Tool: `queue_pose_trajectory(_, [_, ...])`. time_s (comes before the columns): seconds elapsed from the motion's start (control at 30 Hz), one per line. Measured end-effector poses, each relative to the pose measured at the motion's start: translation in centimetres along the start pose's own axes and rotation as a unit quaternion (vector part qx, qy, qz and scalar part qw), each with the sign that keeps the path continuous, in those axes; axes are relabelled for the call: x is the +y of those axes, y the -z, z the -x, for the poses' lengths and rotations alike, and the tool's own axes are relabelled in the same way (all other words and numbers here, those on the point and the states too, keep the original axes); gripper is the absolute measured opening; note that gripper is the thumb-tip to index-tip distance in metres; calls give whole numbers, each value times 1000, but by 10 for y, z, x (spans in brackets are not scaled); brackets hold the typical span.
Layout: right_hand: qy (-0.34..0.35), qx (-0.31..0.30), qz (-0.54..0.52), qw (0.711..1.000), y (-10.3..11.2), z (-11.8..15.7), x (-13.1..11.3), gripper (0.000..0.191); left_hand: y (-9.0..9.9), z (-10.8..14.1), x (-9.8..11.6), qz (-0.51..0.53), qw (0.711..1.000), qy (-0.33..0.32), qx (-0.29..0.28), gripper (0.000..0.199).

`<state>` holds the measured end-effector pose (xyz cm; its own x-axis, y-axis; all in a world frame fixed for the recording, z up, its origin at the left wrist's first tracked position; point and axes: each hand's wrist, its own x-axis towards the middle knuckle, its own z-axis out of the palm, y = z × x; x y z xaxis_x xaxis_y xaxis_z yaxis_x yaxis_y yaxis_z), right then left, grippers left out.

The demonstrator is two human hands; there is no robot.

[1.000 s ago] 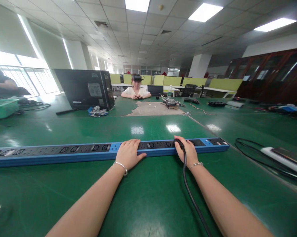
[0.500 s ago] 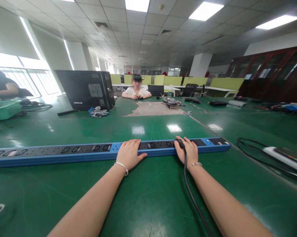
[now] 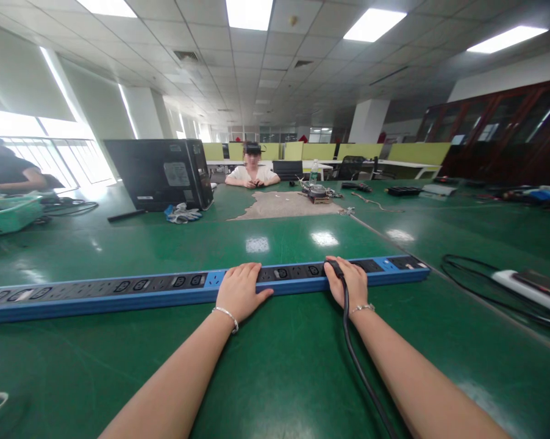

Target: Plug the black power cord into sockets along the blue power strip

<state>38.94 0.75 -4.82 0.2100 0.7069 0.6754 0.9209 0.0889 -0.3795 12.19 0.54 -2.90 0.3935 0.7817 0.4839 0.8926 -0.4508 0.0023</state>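
A long blue power strip [image 3: 165, 297] with black socket panels lies across the green table in front of me. My left hand [image 3: 239, 294] grips it near the middle, fingers over the top and thumb along the front side. Farther right, my right hand [image 3: 352, 285] is closed around the black plug [image 3: 334, 267] of a power cord, at the strip's sockets. Whether the plug is fully seated cannot be seen. From the plug the black cord [image 3: 353, 350] runs down toward me between my forearms.
A black computer case [image 3: 153, 174] stands at the back left, with gloves [image 3: 182, 213] in front and a green basket [image 3: 12, 219] farther left. At right lie a white power strip [image 3: 522, 283] and black cable [image 3: 467, 262]. A person [image 3: 252, 174] sits opposite; another sits at left.
The view has tilted up slightly, so the scene sits a little lower. Both hands keep their places on the power strip and the plug.
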Motion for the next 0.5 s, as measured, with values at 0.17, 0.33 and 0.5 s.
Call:
queue_pose_trajectory(0.17, [6, 15, -12, 1000, -1, 0, 1, 34, 0, 0, 0, -1, 1000, 4, -6, 58])
queue_pose_trajectory(0.33, [2, 14, -15, 1000, 0, 0, -1, 33, -1, 0, 1, 4, 1000, 8, -10, 58])
queue_pose_trajectory(0.5, [2, 18, -18, 1000, 0, 0, -1, 35, 0, 0, 1, 6, 1000, 11, -13, 57])
